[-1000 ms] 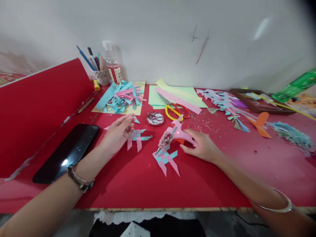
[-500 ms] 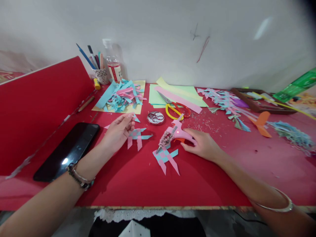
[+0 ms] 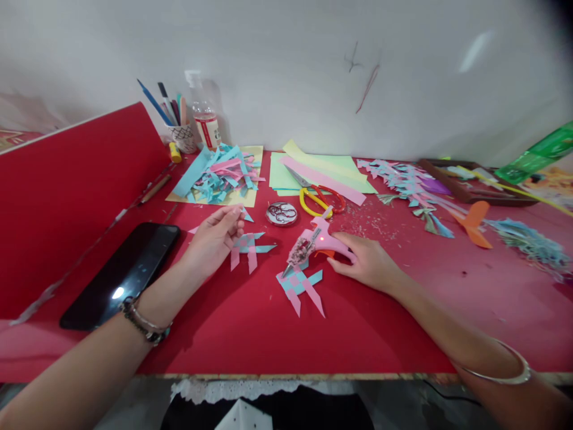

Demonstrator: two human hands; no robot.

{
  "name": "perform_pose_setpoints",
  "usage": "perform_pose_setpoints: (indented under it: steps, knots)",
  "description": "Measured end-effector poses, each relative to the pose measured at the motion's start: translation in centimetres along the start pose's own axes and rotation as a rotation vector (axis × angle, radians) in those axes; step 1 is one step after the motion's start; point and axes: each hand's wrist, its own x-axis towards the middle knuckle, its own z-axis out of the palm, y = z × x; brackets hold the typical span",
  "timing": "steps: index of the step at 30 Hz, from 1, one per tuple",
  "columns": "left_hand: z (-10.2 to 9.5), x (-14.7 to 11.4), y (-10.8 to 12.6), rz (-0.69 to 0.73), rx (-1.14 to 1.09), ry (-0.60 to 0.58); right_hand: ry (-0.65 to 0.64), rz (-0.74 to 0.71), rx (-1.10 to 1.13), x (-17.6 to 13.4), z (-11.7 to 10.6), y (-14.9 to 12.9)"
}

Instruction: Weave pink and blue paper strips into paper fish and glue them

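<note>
Red tabletop (image 3: pixel 268 346). Right hand (image 3: pixel 369 263) curled round pink glue gun (image 3: pixel 323 242), nozzle (image 3: pixel 287 272) at woven paper piece (image 3: pixel 296 283), front centre; left hand (image 3: pixel 217 236) bunched, hold unclear. Gluing, seemingly; steady aim needed.

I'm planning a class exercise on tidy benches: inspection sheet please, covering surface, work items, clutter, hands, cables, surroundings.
Surface: red tabletop, small shavings near the scissors.
Work items: pink glue gun, nozzle at a woven paper piece; contact unclear.
Clutter: phone, paper-strip pile.
Hands: right hand holds the glue gun; left hand beside second woven piece, grip unclear.
Cables: black cord below table edge.
Surroundings: pale wall with scribbles.
</note>
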Motion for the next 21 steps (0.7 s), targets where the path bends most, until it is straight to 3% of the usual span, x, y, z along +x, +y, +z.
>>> perform_pose_setpoints:
  steps: [21]
  knots:
    - [0.35,-0.09,0.12,0.016,0.023,0.019,0.119,0.066,0.119,0.01,-0.64,-0.23]
